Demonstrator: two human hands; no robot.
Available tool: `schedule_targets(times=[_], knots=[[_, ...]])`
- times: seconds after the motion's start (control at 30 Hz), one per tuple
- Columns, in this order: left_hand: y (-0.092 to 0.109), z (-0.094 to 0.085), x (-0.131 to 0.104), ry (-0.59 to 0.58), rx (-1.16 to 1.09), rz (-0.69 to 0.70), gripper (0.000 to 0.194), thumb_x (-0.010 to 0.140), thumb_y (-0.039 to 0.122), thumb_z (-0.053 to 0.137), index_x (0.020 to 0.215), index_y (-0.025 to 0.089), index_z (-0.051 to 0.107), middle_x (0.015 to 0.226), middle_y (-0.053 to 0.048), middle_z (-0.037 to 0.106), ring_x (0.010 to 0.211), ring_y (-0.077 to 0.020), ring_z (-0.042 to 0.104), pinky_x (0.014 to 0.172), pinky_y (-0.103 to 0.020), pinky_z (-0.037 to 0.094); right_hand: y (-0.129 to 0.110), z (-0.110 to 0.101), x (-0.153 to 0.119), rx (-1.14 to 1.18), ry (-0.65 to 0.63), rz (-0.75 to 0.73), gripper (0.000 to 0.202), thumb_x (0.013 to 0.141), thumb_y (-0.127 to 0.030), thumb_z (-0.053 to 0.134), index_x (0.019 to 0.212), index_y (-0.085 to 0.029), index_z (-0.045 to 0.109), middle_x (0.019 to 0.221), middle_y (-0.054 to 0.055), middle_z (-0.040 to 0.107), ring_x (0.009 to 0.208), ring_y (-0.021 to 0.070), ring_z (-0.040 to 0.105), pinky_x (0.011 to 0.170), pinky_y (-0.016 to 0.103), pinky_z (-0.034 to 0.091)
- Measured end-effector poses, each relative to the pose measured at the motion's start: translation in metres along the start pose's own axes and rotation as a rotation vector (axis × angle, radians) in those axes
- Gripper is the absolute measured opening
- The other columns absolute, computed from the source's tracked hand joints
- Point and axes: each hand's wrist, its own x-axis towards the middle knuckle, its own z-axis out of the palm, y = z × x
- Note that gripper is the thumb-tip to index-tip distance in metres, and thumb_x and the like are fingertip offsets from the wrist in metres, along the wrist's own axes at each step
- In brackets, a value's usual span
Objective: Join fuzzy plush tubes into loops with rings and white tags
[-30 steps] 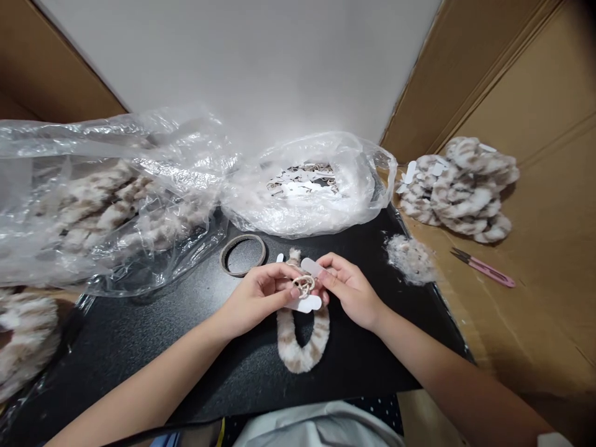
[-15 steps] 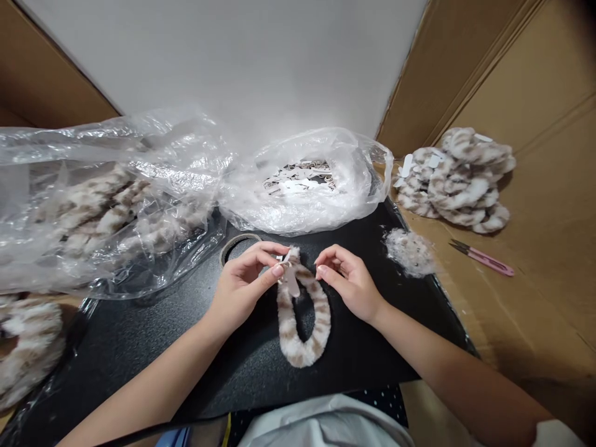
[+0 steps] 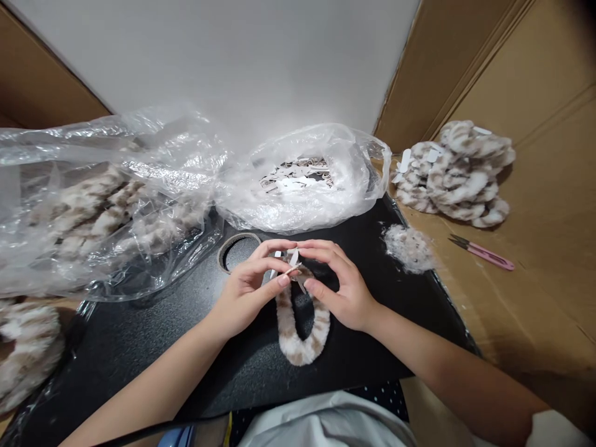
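Observation:
A fluffy white-and-brown striped loop (image 3: 305, 352) lies on the black tabletop, its top end between my hands. At that end is a narrow white tag (image 3: 294, 257) with thin pale parts. My left hand (image 3: 251, 279) pinches the tag's thin part between thumb and fingers. Curved in from the other side, my right hand (image 3: 342, 285) has its index fingertip at the tag's top and its thumb lower down by the fur. The fingers partly hide the loop's top, so the exact fastening cannot be made out.
A clear plastic bag (image 3: 186, 167) of furry loops lies left; another bag (image 3: 298, 214) holds white tags. A tape roll (image 3: 220, 253) is beside my left hand. Right are loose fluff (image 3: 408, 248), pink-handled snips (image 3: 488, 254) and piled tagged loops (image 3: 470, 180). More fur (image 3: 32, 347) sits lower left.
My right hand has moved left, from beside the loop to the tag at its top. The tag has tipped up, while my left hand keeps its pinch.

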Motion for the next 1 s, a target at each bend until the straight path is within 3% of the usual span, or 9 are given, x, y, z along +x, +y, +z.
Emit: schedule_targets(times=[0.1, 0.17, 0.27, 0.37, 0.53, 0.67, 0.77, 1.0], knots=[[0.002, 0.001, 0.001, 0.012, 0.122, 0.09, 0.01, 0.086, 0.027, 0.067, 0.084, 0.024, 0.077, 0.11, -0.008, 0.056, 0.114, -0.0223, 0.049, 0.103, -0.034, 0.038, 0.002, 0.001, 0.0, -0.001, -0.045, -0.021, 0.034, 0.091, -0.017, 0.056, 0.124, -0.028, 0.056, 0.133, 0.006, 0.058, 0.126, 0.0224, 0.051, 0.108, 0.043, 0.037], [0.001, 0.001, 0.001, 0.021, 0.116, 0.088, 0.011, 0.086, 0.028, 0.067, 0.082, 0.023, 0.076, 0.098, -0.006, 0.054, 0.102, -0.0194, 0.052, 0.095, -0.031, 0.042, 0.005, 0.003, -0.001, 0.04, -0.046, 0.038, 0.031, 0.09, -0.018, 0.058, 0.12, -0.027, 0.058, 0.124, 0.006, 0.063, 0.118, 0.0219, 0.057, 0.102, 0.041, 0.043], [-0.003, 0.003, 0.001, 0.027, -0.006, 0.007, 0.012, 0.086, 0.031, 0.067, 0.084, 0.022, 0.075, 0.087, -0.004, 0.057, 0.083, -0.015, 0.055, 0.077, -0.025, 0.046, 0.009, 0.007, -0.001, 0.172, 0.009, 0.211, 0.017, 0.086, -0.022, 0.064, 0.103, -0.024, 0.063, 0.099, 0.004, 0.07, 0.094, 0.0186, 0.065, 0.088, 0.035, 0.051], [-0.007, 0.005, 0.0, 0.072, -0.138, -0.097, 0.014, 0.083, 0.034, 0.07, 0.086, 0.021, 0.074, 0.084, -0.003, 0.064, 0.077, -0.0138, 0.058, 0.071, -0.023, 0.046, 0.008, 0.009, 0.0, 0.348, 0.054, 0.367, 0.01, 0.084, -0.027, 0.067, 0.091, -0.021, 0.063, 0.089, 0.003, 0.069, 0.084, 0.0168, 0.065, 0.081, 0.033, 0.054], [-0.009, 0.01, -0.001, 0.133, -0.319, -0.266, 0.021, 0.076, 0.038, 0.077, 0.084, 0.019, 0.074, 0.078, -0.002, 0.067, 0.068, -0.0106, 0.057, 0.063, -0.019, 0.046, 0.004, 0.007, 0.003, 0.532, 0.127, 0.474, 0.022, 0.078, -0.037, 0.073, 0.088, -0.021, 0.061, 0.084, 0.002, 0.063, 0.078, 0.0153, 0.062, 0.072, 0.03, 0.055], [-0.009, 0.014, 0.0, 0.166, -0.336, -0.292, 0.022, 0.074, 0.037, 0.079, 0.081, 0.018, 0.073, 0.075, -0.002, 0.067, 0.064, -0.0094, 0.056, 0.059, -0.018, 0.046, 0.007, 0.007, 0.002, 0.652, 0.112, 0.544, 0.045, 0.067, -0.031, 0.082, 0.102, -0.024, 0.055, 0.093, 0.0, 0.056, 0.073, 0.0114, 0.059, 0.065, 0.026, 0.054], [-0.009, 0.014, 0.0, 0.186, -0.272, -0.263, 0.021, 0.076, 0.037, 0.077, 0.083, 0.018, 0.073, 0.08, -0.003, 0.07, 0.068, -0.0114, 0.059, 0.062, -0.02, 0.049, 0.008, 0.005, 0.001, 0.66, 0.056, 0.582, 0.057, 0.06, -0.023, 0.085, 0.106, -0.025, 0.051, 0.1, 0.0, 0.053, 0.068, 0.0082, 0.057, 0.062, 0.024, 0.053], [-0.003, 0.008, 0.0, 0.204, 0.129, 0.013, 0.01, 0.084, 0.028, 0.069, 0.082, 0.02, 0.075, 0.102, -0.007, 0.069, 0.099, -0.0196, 0.062, 0.085, -0.027, 0.05, 0.005, -0.007, 0.007, 0.627, 0.131, 0.526, 0.045, 0.064, -0.022, 0.081, 0.098, -0.023, 0.053, 0.094, 0.001, 0.057, 0.077, 0.0125, 0.059, 0.069, 0.027, 0.054]])
